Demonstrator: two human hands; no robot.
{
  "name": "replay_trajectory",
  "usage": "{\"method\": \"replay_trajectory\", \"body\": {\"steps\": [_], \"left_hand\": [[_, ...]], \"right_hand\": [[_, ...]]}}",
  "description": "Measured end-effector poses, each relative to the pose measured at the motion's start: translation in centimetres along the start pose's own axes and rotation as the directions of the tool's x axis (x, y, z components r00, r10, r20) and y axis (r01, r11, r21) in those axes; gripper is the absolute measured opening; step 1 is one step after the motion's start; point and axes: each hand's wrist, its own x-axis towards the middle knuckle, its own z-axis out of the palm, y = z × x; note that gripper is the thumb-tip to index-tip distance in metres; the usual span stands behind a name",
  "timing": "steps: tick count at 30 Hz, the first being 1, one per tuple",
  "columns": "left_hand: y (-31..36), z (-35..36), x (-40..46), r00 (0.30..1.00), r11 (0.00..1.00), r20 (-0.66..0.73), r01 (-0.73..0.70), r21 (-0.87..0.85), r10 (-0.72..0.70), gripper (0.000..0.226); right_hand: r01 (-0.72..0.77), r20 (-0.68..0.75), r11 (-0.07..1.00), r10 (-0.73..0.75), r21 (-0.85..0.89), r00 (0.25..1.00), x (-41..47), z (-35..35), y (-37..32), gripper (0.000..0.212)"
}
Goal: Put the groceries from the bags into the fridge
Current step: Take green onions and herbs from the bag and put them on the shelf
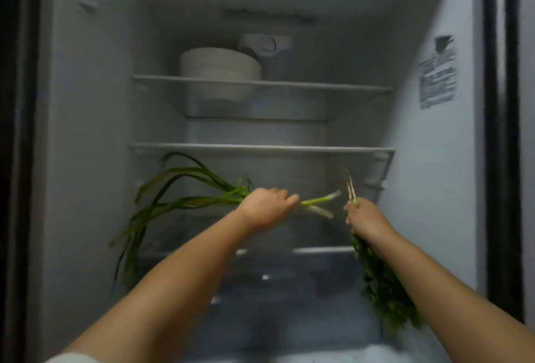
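The open fridge [86, 131] fills the view. My left hand [267, 209] grips a bunch of spring onions [185, 202] near the white ends; the long green leaves droop to the left, and the white tips point right. My right hand [366, 216] holds a bunch of leafy green herbs [382, 284] by the stems, roots up and leaves hanging below my forearm. Both hands are just under the middle shelf [260, 149], in front of the space above the lower shelf [321, 250].
A stack of white bowls [218, 64] stands on the top shelf [260, 84], left of a white control housing [266, 44]. A printed label [437, 79] sticks to the right inner wall. The fridge's dark edge [503, 160] stands at the right.
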Motion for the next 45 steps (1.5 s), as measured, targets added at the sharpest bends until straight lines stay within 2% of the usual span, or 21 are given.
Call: {"method": "replay_trajectory", "body": {"steps": [3, 6, 8, 12, 15, 17, 23, 25, 26, 27, 28, 29, 30, 31, 32, 36, 38, 39, 41, 43, 45], "left_hand": [[-1.9, 3.1, 4.4, 0.999, 0.99, 0.034, -0.031, -0.135, 0.036, 0.025], [-3.4, 7.4, 7.9, 0.994, 0.986, -0.046, -0.102, -0.131, 0.097, 0.03], [-4.0, 10.5, 9.5, 0.996, 0.972, -0.028, -0.091, -0.217, 0.087, 0.033], [-4.2, 15.6, 11.0, 0.973, 0.917, 0.208, -0.005, -0.4, 0.096, 0.04], [-4.0, 17.9, 10.9, 0.917, 0.834, 0.382, 0.116, -0.539, 0.12, 0.043], [-3.9, 18.9, 11.0, 0.871, 0.821, 0.473, 0.172, -0.545, 0.131, 0.047], [-3.3, 17.9, 11.3, 0.728, 0.875, 0.684, 0.303, -0.379, 0.044, 0.067], [-3.2, 16.9, 11.3, 0.767, 0.813, 0.64, 0.343, -0.471, 0.047, 0.069], [-3.1, 15.9, 11.3, 0.811, 0.693, 0.582, 0.389, -0.607, 0.054, 0.066], [-2.9, 14.7, 11.2, 0.843, 0.459, 0.534, 0.452, -0.765, 0.059, 0.061], [-2.5, 13.1, 11.0, 0.858, 0.108, 0.51, 0.502, -0.858, 0.06, 0.058], [-2.1, 11.6, 10.7, 0.854, -0.242, 0.513, 0.518, -0.82, 0.087, 0.057], [-2.0, 10.1, 10.3, 0.858, -0.481, 0.497, 0.492, -0.726, 0.129, 0.058], [-2.0, 8.7, 9.8, 0.865, -0.584, 0.478, 0.471, -0.662, 0.156, 0.06], [-2.1, 7.7, 9.4, 0.872, -0.613, 0.458, 0.46, -0.642, 0.174, 0.059], [-2.3, 5.7, 7.1, 0.882, -0.658, 0.445, 0.428, -0.619, 0.156, 0.035], [-2.3, 5.1, 6.5, 0.865, -0.644, 0.47, 0.46, -0.611, 0.172, 0.022], [-2.6, 5.1, 6.3, 0.846, -0.608, 0.51, 0.488, -0.626, 0.154, 0.018], [-3.5, 5.5, 6.0, 0.819, -0.454, 0.57, 0.531, -0.715, 0.062, 0.017], [-5.2, 6.1, 5.8, 0.832, -0.046, 0.553, 0.551, -0.833, -0.05, 0.021], [-6.5, 6.9, 5.9, 0.86, 0.349, 0.505, 0.498, -0.794, -0.078, 0.029]], "right_hand": [[-0.02, 0.043, 0.995, 0.024, -0.101, 0.999, 3.5, 0.7, -0.2, 0.032], [-0.04, 0.057, 0.989, 0.049, -0.144, 0.997, 6.6, 1.5, 0.1, 0.022], [-0.084, 0.072, 0.985, 0.096, -0.154, 0.993, 8.0, 2.0, 0.3, 0.025], [-0.115, 0.149, 0.973, 0.146, -0.199, 0.978, 10.0, 3.0, 1.3, 0.036], [-0.118, 0.187, 0.953, 0.175, -0.279, 0.967, 10.7, 3.7, 1.5, 0.038], [-0.107, 0.205, 0.942, 0.178, -0.317, 0.963, 10.8, 4.0, 1.3, 0.037], [-0.118, 0.211, 0.974, 0.159, -0.195, 0.965, 10.7, 4.0, 0.0, 0.038], [-0.149, 0.243, 0.988, 0.152, -0.029, 0.958, 10.3, 3.8, -1.2, 0.041], [-0.182, 0.273, 0.981, 0.158, 0.064, 0.949, 10.3, 3.8, -1.9, 0.042], [-0.219, 0.301, 0.963, 0.165, 0.158, 0.939, 10.3, 3.8, -2.7, 0.042], [-0.254, 0.317, 0.933, 0.167, 0.255, 0.933, 10.6, 3.8, -3.6, 0.043], [-0.28, 0.32, 0.889, 0.163, 0.362, 0.933, 11.0, 4.0, -4.6, 0.043], [-0.303, 0.316, 0.821, 0.159, 0.484, 0.935, 11.5, 4.2, -5.5, 0.043], [-0.325, 0.312, 0.719, 0.157, 0.614, 0.937, 12.0, 4.4, -6.4, 0.043], [-0.34, 0.312, 0.591, 0.152, 0.732, 0.938, 12.3, 4.5, -7.1, 0.044], [-0.318, 0.313, 0.026, 0.118, 0.948, 0.942, 13.0, 5.8, -7.9, 0.042], [-0.328, 0.336, -0.094, 0.096, 0.94, 0.937, 13.3, 6.5, -7.3, 0.039], [-0.355, 0.363, -0.094, 0.091, 0.93, 0.927, 13.4, 6.8, -6.9, 0.038], [-0.444, 0.439, 0.043, 0.097, 0.895, 0.893, 13.6, 7.1, -5.6, 0.034], [-0.542, 0.529, 0.248, 0.124, 0.803, 0.84, 13.5, 7.1, -3.8, 0.025], [-0.592, 0.582, 0.387, 0.156, 0.707, 0.798, 13.4, 6.9, -2.0, 0.017]]}}
